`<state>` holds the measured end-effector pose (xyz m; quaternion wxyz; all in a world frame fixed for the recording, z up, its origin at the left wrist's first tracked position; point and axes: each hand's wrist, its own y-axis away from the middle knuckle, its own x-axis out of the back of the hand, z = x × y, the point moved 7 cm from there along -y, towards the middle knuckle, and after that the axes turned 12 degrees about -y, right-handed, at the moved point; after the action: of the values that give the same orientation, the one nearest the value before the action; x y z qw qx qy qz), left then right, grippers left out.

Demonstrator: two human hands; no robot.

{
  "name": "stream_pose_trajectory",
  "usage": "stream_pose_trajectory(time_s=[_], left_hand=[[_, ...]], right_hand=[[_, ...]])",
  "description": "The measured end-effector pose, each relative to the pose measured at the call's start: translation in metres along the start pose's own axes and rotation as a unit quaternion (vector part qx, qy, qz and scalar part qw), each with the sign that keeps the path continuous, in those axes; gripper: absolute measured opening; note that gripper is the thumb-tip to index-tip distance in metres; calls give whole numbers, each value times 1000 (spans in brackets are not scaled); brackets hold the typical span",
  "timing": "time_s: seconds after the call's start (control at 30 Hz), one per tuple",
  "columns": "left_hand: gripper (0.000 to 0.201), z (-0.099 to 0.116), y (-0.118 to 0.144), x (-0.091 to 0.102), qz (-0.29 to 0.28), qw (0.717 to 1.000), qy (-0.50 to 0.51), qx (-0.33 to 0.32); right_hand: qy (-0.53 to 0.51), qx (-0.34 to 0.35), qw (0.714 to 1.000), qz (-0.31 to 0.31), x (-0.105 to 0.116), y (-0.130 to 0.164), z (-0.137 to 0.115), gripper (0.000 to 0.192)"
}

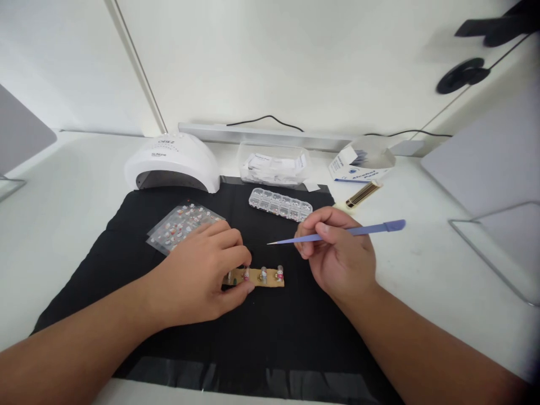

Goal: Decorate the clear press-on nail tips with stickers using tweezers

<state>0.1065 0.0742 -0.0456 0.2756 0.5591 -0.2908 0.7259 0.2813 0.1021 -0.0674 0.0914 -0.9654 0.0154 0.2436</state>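
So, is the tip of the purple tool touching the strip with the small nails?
Apart. In the head view the purple tool, held in the right hand, ends with black mat between its tip and the strip, which the left hand pinches.

White nail lamp [172, 162], sticker sheets [182, 225], clear bead organizer [280, 203], wipes tub [273, 164], blue-printed box [361, 164].

left hand [201, 275] covers left end of cardboard strip [265, 278]; nail designs too small to read. Sticker sheet [179, 225] near corner hidden. Both forearms cut off at near edge.
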Motion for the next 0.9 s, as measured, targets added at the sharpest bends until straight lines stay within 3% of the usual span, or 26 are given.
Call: stream_pose_trajectory(time_s=[0.13,0.23,0.4,0.53,0.63,0.8,0.9], left_hand=[[18,-2,1,4,10,1000,7,-5],[23,-12,4,19,72,997,35,5],[22,-54,18,47,234,956,70,163],[18,-73,25,53,286,928,23,238],[17,-83,22,50,247,926,-33,284],[23,-98,15,41,111,934,-115,321],[49,-102,18,35,30,927,-155,339]], right_hand=[[3,1,1000,-1,-1,0,0,13],[11,-6,1000,-5,-1,-1,1,13],[31,-25,999,-29,-5,0,6,14],[34,-17,998,-40,-5,0,8,12],[38,-4,998,-42,-3,-1,9,12],[48,8,998,-46,-1,-3,9,12],[55,10,997,-48,-3,-3,8,12]])
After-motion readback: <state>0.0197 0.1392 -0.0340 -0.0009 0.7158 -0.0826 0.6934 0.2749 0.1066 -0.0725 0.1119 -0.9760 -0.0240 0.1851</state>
